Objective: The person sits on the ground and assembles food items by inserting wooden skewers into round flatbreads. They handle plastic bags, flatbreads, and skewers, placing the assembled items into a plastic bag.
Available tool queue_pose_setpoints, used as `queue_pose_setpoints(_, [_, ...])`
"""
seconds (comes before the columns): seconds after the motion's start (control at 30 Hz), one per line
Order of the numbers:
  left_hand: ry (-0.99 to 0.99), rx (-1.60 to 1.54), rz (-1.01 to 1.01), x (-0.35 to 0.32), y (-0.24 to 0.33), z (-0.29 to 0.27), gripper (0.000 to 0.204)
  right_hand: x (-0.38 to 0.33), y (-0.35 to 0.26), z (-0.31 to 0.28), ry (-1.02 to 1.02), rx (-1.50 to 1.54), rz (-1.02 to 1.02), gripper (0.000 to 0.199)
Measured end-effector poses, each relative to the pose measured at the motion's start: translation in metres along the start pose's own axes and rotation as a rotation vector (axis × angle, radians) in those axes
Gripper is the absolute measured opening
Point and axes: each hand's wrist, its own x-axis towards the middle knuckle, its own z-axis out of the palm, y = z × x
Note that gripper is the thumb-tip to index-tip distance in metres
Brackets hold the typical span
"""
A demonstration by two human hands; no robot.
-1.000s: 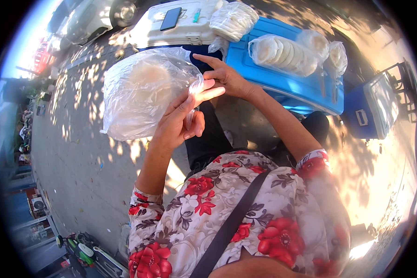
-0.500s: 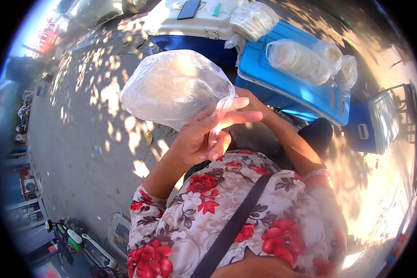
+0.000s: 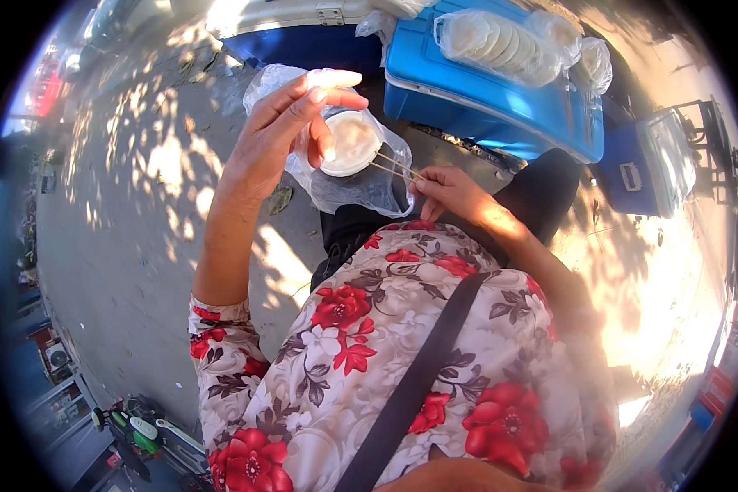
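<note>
A clear plastic bag [image 3: 344,193] lies spread near my knees, with a round white thing [image 3: 353,141] in its opening. That thing looks like a small stack of pale discs or a shallow tub; I cannot tell which. My left hand [image 3: 299,119] is raised over its left side, fingers stretched and apart, hiding part of the bag. Pinched in my right hand [image 3: 453,193] is a pair of thin chopsticks [image 3: 396,168]. Their tips reach the right edge of the round white thing.
Ahead to the right stands a blue cooler box [image 3: 500,102], bearing bagged stacks of pale discs [image 3: 504,45]. A white-lidded chest [image 3: 279,16] is at the far side. Another blue box [image 3: 631,176] sits farther right. Dry leaves and sun patches mark the pavement [image 3: 131,246].
The puffed-up bag has come down and spread, showing the round white thing. My left hand has risen to the left. My right hand, hidden behind the bag before, now shows with chopsticks.
</note>
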Motion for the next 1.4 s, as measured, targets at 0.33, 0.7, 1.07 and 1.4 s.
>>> queue_pose_setpoints(0.33, [-0.008,0.273,-0.012,0.018,-0.016,0.019,0.032,0.011,0.018,-0.001,0.131,-0.130,-0.081,0.025])
queue_pose_setpoints(0.7, [0.234,0.388,0.289,0.030,-0.045,0.011,0.036,0.015,0.027,0.016,0.237,-0.130,-0.172,0.025])
queue_pose_setpoints(1.07, [0.114,0.876,0.159,-0.086,-0.130,0.043,0.042,0.023,0.025,0.016,0.209,-0.121,-0.078,0.027])
queue_pose_setpoints(1.4, [0.226,1.172,0.292,-0.061,-0.203,0.023,0.025,0.016,0.010,0.014,0.140,0.058,-0.035,0.025])
